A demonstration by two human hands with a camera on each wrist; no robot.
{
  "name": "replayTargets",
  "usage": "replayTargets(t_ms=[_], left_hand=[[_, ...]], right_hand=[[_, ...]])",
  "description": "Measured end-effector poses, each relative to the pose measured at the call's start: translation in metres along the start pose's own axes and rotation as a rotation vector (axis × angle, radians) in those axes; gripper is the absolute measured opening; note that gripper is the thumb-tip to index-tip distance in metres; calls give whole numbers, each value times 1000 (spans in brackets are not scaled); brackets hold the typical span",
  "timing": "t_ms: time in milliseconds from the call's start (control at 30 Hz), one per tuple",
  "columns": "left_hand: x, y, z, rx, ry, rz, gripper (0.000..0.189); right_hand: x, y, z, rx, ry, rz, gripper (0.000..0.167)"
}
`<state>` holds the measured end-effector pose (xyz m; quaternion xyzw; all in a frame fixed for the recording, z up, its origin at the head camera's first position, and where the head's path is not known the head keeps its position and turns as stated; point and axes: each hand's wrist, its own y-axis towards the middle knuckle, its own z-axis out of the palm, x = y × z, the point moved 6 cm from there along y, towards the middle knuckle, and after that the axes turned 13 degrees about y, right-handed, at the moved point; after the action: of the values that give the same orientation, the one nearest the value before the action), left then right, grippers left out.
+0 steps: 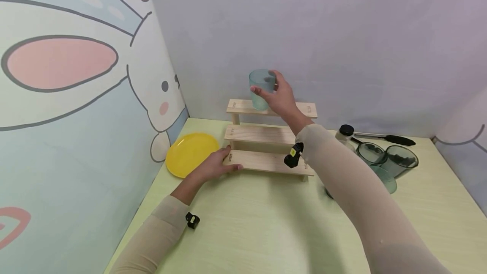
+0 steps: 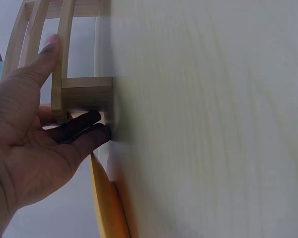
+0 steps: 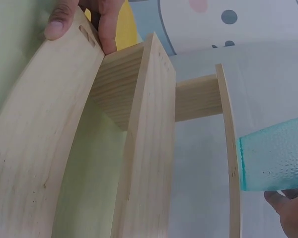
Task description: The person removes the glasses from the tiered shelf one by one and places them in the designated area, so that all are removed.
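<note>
A three-tier wooden shelf rack [image 1: 262, 133] stands on the table against the back wall. My right hand [image 1: 283, 98] grips a translucent teal tumbler [image 1: 260, 83], upright at the top tier. In the right wrist view the base of the tumbler [image 3: 273, 158] meets or nearly meets the top board [image 3: 229, 148]; I cannot tell which. At the rack's left end, my left hand [image 1: 214, 165] holds the lowest tier. The left wrist view shows the thumb [image 2: 48, 52] on the board's top face and the other fingers below, around the end.
A yellow plate [image 1: 192, 154] lies left of the rack, close to the left hand. To the right are dark glasses [image 1: 399, 160], another teal glass [image 1: 385, 179] lying tilted, a black-capped jar [image 1: 345, 132] and a black-handled utensil [image 1: 399, 140]. The right forearm hides part of this group.
</note>
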<state>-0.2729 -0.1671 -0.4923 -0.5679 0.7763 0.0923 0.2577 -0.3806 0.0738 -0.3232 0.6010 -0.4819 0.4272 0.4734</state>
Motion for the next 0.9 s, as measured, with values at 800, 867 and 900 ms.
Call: replayTargets(t_ms=[800, 867, 900], left_hand=[[2, 3, 2, -1, 9, 0, 112], [3, 3, 2, -2, 8, 2, 112], [3, 3, 2, -3, 4, 2, 112]], right_hand=[[9, -13, -46, -27, -47, -64, 98], [10, -15, -53, -37, -54, -65, 98], [10, -16, -56, -41, -57, -66, 98]])
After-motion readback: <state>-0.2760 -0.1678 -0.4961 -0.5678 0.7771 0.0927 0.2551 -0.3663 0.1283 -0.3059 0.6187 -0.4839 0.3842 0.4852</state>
